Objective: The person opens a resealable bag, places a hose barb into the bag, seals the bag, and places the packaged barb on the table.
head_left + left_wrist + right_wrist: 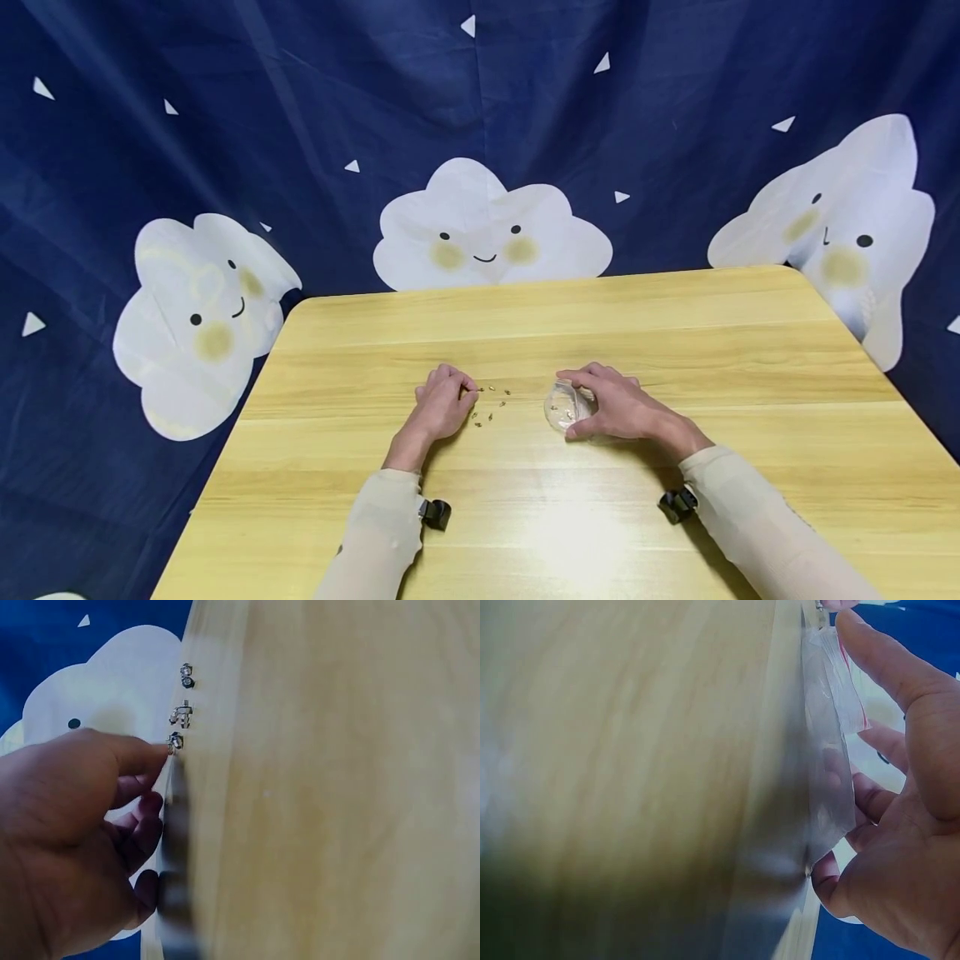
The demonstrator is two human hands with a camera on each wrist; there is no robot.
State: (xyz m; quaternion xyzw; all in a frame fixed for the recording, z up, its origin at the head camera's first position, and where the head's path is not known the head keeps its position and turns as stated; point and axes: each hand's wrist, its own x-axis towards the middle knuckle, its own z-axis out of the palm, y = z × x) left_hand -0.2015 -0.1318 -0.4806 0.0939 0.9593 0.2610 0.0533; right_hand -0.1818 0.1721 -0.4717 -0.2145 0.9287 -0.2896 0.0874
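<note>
My left hand point(442, 404) is at the left of a loose scatter of tiny gold-toned metal pieces point(491, 417) on the table. Its thumb and forefinger pinch one small metal piece point(175, 741) at the tabletop; the other fingers are curled. In the left wrist view, more shiny metal pieces point(182, 714) lie just beyond the fingertips. To the right, my right hand point(618, 406) holds a clear zip bag point(558, 417) by its edges, fingers spread around it. A few metal pieces show through the plastic. The bag's red zip line point(865, 712) appears in the right wrist view.
The pale wooden table point(360, 350) has rounded far corners. A dark blue curtain point(315, 83) with white clouds hangs along its far edge. Strong light glares off the tabletop between the forearms. Each wrist carries a small black camera point(435, 514).
</note>
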